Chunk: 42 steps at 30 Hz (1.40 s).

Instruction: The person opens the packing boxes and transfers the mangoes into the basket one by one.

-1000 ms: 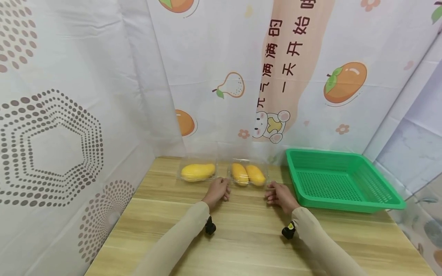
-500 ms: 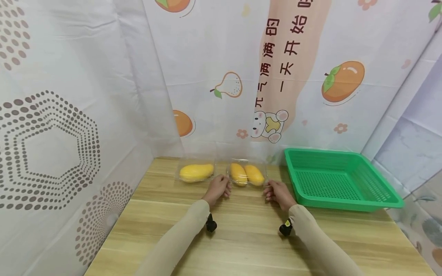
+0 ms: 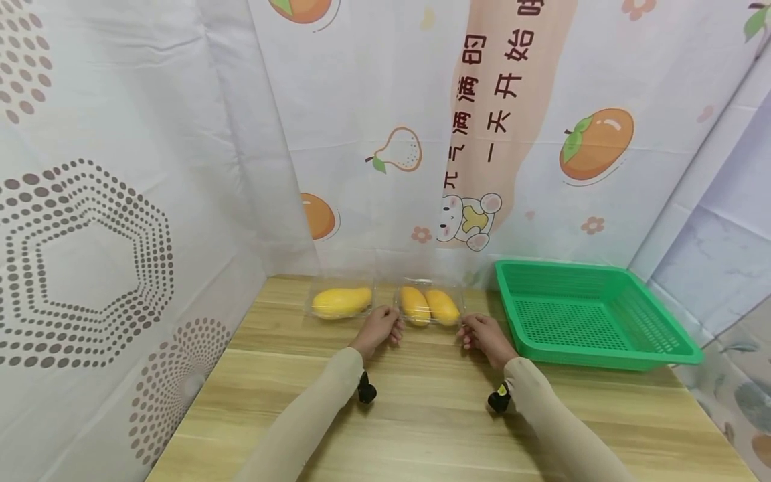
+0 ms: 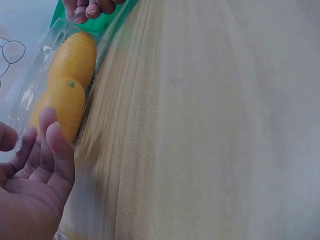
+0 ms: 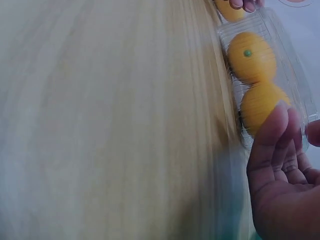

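A clear plastic box (image 3: 430, 282) with two yellow-orange mangoes (image 3: 415, 304) in it stands at the back of the table. My left hand (image 3: 377, 329) is at the box's left end, thumb to one side and fingers to the other, as the left wrist view shows. At the opposite end, my right hand (image 3: 486, 337) pinches the box's edge between thumb and fingers. In the right wrist view, the right hand's fingers (image 5: 280, 125) overlap the nearer mango. Left of this box is a second clear box (image 3: 319, 286) holding one longer yellow mango (image 3: 342, 302).
A green plastic basket (image 3: 608, 360) with a mesh bottom stands right of my right hand. Printed curtains (image 3: 361, 80) hang directly behind the boxes and along the left side. The wooden table (image 3: 421, 428) stretches in front of my forearms.
My right hand has come slightly left, closer against the box's right end. The left hand stays at the left end. The whole head view has shifted a little.
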### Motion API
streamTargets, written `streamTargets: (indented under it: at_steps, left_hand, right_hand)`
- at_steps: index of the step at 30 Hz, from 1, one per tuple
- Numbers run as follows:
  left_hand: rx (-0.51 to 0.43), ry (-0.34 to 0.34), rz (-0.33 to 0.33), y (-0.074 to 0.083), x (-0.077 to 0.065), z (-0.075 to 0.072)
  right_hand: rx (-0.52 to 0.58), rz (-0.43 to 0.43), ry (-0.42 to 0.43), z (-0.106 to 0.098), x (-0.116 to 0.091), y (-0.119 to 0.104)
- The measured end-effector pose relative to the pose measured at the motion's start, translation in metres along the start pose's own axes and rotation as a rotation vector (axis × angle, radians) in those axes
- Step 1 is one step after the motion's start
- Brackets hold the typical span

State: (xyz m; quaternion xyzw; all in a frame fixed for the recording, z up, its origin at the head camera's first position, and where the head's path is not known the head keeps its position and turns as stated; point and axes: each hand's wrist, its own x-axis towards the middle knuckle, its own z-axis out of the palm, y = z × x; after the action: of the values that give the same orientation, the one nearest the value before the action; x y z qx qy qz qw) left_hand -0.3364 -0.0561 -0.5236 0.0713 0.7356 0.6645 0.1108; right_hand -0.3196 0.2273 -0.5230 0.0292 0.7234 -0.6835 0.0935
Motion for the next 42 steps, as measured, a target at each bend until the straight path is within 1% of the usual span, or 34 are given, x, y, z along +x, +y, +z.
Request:
streamTargets:
  at_steps: [5,6,9,13,17,22,25,27,31,35,40,42]
  left_hand:
    - [0.001,-0.01,0.004,0.0,-0.003,0.0]
    - [-0.007,-0.014,0.009,-0.003,-0.002,-0.001]
    - [-0.01,-0.02,0.02,-0.004,-0.002,-0.002]
    - [-0.009,-0.02,0.032,-0.006,-0.005,-0.003]
    - [-0.003,-0.028,0.035,-0.009,-0.009,-0.003]
    - [0.011,-0.063,0.071,-0.01,-0.014,-0.002]
    - [0.011,-0.09,0.075,-0.01,-0.02,-0.001]
    - [0.006,-0.104,0.059,-0.009,-0.025,-0.001]
    - [0.002,-0.129,0.046,-0.009,-0.035,-0.003]
    - [0.008,-0.156,0.058,-0.009,-0.045,-0.006]
    - [0.039,-0.198,0.059,-0.007,-0.062,-0.012]
    - [0.061,-0.21,0.061,-0.006,-0.071,-0.015]
  right_hand:
    - [-0.025,-0.019,0.008,0.0,-0.002,0.0]
    - [-0.03,-0.022,0.01,0.0,-0.002,0.0]
    - [-0.037,-0.026,0.018,-0.001,-0.003,0.001]
    - [-0.058,-0.027,0.026,-0.001,-0.005,0.001]
    - [-0.086,-0.035,0.041,0.0,-0.011,0.0]
    - [-0.108,-0.049,0.032,-0.002,-0.022,0.0]
    - [-0.116,-0.057,0.016,-0.004,-0.029,0.0]
    - [-0.112,-0.063,0.013,-0.005,-0.034,0.001]
    - [-0.114,-0.074,0.002,-0.005,-0.046,0.0]
    - [-0.132,-0.072,-0.02,-0.004,-0.059,-0.002]
    - [-0.124,-0.056,-0.08,-0.002,-0.075,-0.003]
    - [-0.112,-0.052,-0.109,-0.001,-0.082,-0.001]
